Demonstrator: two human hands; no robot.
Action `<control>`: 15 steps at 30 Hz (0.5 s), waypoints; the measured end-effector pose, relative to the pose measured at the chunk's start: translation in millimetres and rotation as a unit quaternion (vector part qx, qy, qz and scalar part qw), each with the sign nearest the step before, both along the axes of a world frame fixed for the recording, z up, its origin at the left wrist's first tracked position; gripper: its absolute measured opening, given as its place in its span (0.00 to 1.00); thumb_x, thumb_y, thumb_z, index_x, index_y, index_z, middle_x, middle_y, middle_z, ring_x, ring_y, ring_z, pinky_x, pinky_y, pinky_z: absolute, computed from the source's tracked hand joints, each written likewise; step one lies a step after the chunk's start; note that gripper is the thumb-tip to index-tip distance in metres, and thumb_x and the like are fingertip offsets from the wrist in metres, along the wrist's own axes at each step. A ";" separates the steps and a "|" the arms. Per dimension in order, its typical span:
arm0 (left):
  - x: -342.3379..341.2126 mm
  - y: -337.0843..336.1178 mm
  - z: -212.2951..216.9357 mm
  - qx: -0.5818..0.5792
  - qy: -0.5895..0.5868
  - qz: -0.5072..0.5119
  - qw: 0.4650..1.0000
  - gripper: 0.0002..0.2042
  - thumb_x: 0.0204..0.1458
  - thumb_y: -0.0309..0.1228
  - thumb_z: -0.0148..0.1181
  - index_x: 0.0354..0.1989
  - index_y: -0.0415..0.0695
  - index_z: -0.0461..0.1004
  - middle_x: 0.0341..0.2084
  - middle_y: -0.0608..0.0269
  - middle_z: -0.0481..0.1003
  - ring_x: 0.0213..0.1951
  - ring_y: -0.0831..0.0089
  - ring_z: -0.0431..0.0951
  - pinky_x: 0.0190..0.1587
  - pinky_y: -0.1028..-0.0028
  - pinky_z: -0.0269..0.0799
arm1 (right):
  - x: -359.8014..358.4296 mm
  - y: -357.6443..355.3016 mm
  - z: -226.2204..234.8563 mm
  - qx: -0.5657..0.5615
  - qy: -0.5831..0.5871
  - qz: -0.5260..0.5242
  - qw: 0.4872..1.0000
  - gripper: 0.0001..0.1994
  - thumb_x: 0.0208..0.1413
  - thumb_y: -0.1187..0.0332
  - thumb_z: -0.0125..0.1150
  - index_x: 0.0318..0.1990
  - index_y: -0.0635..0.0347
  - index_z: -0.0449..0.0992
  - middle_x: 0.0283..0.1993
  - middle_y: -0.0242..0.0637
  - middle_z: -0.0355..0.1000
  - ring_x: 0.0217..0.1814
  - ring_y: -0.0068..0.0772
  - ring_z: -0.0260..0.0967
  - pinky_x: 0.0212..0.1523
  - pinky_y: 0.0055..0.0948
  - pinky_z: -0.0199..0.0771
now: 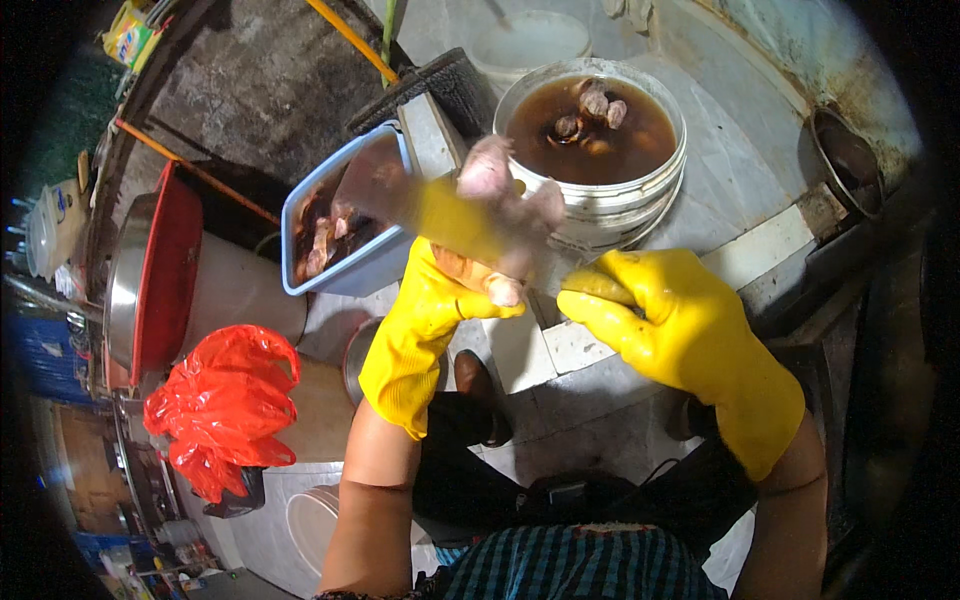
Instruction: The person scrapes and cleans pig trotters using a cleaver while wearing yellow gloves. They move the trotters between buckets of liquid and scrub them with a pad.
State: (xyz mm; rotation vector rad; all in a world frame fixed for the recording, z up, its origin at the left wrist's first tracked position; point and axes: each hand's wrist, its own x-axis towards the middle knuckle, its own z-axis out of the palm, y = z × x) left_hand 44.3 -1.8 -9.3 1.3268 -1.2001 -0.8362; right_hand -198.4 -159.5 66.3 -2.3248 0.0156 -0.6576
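My left hand (415, 345), in a yellow rubber glove, is closed round a knobbly pinkish root (487, 172), which looks like galangal. A cut or peeled orange-tan patch shows near its lower end. My right hand (665, 310), gloved the same way, grips a knife by its brownish handle (600, 286). The wide knife blade (455, 220), blurred and reflecting yellow, reaches left across the root and hides part of it. I cannot tell whether blade and root touch. Behind the hands, a white bucket (665, 185) holds brown water with several similar pieces floating in it.
A blue basin (360, 265) with more pieces stands left of the bucket. A whitish tub (530, 40) is behind. Red plastic bags (225, 405) and a red basin (170, 280) lie left. A tiled ledge (765, 245) runs right, beside a dark round pan (850, 160).
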 end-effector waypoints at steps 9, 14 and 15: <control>-23.4 -7.9 22.3 -0.027 0.165 0.005 0.986 0.44 0.34 0.10 0.76 0.67 0.38 0.66 0.55 0.62 0.76 0.55 0.69 0.77 0.57 0.66 0.76 | -7.2 -1.8 16.0 0.449 0.121 -0.066 0.883 0.13 0.62 0.61 0.68 0.44 0.62 0.84 0.24 0.29 0.76 0.22 0.18 0.71 0.24 0.23 0.68; -31.5 -14.6 26.5 0.007 -0.183 0.182 0.966 0.41 0.33 0.19 0.78 0.64 0.40 0.70 0.51 0.56 0.78 0.55 0.62 0.78 0.58 0.64 0.73 | -2.3 7.5 21.0 0.431 0.157 -0.099 0.883 0.12 0.62 0.59 0.66 0.43 0.58 0.83 0.23 0.31 0.75 0.22 0.20 0.72 0.26 0.25 0.70; -34.0 -16.5 26.9 0.013 -0.251 0.218 0.943 0.41 0.33 0.20 0.78 0.63 0.40 0.71 0.51 0.55 0.79 0.55 0.60 0.78 0.59 0.64 0.72 | -0.4 7.9 14.3 0.408 0.148 -0.109 0.894 0.12 0.62 0.59 0.66 0.43 0.58 0.83 0.23 0.31 0.75 0.22 0.21 0.72 0.27 0.26 0.71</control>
